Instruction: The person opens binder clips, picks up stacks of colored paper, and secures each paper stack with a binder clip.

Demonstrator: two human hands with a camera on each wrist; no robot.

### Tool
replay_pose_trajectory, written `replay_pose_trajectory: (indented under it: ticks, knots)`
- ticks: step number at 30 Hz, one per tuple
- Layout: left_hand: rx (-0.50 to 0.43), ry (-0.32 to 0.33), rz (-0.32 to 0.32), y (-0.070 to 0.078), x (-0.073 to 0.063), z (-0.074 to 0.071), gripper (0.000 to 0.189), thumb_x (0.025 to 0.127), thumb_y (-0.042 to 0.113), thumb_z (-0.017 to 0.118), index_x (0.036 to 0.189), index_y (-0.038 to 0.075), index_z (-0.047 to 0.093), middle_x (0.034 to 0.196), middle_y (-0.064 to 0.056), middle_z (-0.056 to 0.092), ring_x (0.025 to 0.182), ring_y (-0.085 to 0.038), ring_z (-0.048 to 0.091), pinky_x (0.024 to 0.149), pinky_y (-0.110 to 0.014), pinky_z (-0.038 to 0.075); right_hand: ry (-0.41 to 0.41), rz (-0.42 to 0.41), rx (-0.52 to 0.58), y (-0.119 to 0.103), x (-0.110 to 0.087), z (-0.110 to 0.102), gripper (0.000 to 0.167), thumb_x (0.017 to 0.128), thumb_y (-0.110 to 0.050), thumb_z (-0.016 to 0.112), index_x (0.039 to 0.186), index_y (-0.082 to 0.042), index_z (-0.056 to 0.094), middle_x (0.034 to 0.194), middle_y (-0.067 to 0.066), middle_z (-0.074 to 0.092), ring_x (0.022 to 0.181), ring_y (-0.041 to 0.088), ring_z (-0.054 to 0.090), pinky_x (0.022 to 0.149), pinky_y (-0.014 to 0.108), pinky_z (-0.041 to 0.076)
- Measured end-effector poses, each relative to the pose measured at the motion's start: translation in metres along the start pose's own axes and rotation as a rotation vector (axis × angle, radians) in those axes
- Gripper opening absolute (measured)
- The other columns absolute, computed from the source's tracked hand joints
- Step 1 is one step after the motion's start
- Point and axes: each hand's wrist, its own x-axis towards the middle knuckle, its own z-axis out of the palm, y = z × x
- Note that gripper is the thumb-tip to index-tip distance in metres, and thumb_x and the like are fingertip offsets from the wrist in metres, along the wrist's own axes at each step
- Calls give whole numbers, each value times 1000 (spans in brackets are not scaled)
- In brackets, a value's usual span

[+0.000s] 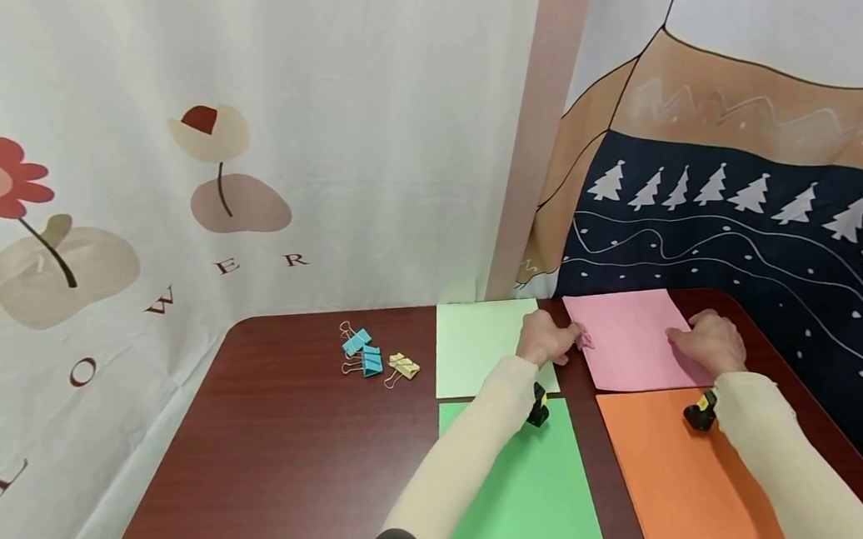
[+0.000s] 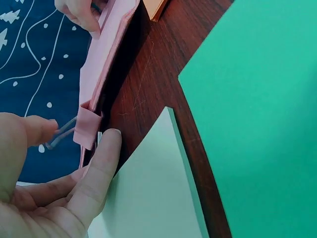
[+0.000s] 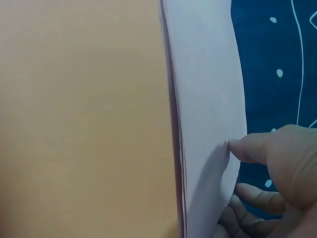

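A pink binder clip (image 2: 87, 126) sits on the left edge of a stack of pink paper (image 1: 635, 339). Its wire handles stand out toward my left hand (image 1: 545, 339). In the left wrist view that hand has its thumb at one handle and its forefinger at the other side, with the clip between them. At the stack's opposite edge, my right hand (image 1: 711, 343) pinches the pink paper, thumb on top and fingers curled at the edge in the right wrist view. Pale green paper (image 1: 482, 345) lies under the left wrist.
Two blue binder clips (image 1: 362, 349) and a yellow one (image 1: 402, 367) lie left of the papers on the brown table (image 1: 288, 480). Green paper (image 1: 526, 497) and orange paper (image 1: 678, 469) lie nearer to me. Printed curtains (image 1: 392, 139) hang behind.
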Motion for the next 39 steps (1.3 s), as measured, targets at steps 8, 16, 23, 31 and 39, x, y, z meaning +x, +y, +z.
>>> replay_pose_trajectory:
  ticks: [8,16,23,31,39]
  knots:
    - [-24,-18,-23,0,-1,-2,32,95,32,74,84,2,70,64,-12,69,55,-21,73,64,-25,59,-5,-4,-34,-1,-2,0,59,99,-33,59,129,16,48,123,40,52,102,49,51,89,64,51]
    - [-154,-54,37,-6,3,-13,34,98,35,70,88,3,70,75,-14,73,63,-27,76,62,-33,64,-44,-86,-16,3,-5,-7,66,100,-35,56,133,20,43,126,43,46,106,52,46,101,70,45]
    - [-65,-31,244,-11,-2,-36,36,100,44,66,107,9,72,86,-3,69,74,-18,69,59,-25,54,-24,-149,32,4,-9,-10,68,102,-36,57,140,17,37,131,42,42,106,51,46,100,70,46]
    - [-13,-5,391,-26,-11,-71,49,100,48,64,128,9,69,114,-4,72,101,-14,66,82,-27,58,11,-213,41,1,-25,-10,76,103,-42,58,146,15,34,142,44,37,116,56,44,103,75,43]
    - [3,22,461,-50,-20,-104,52,100,48,63,138,12,63,135,-8,67,126,-26,62,103,-40,56,42,-285,12,7,-40,-13,83,101,-50,59,150,12,33,146,46,34,124,60,41,103,78,39]
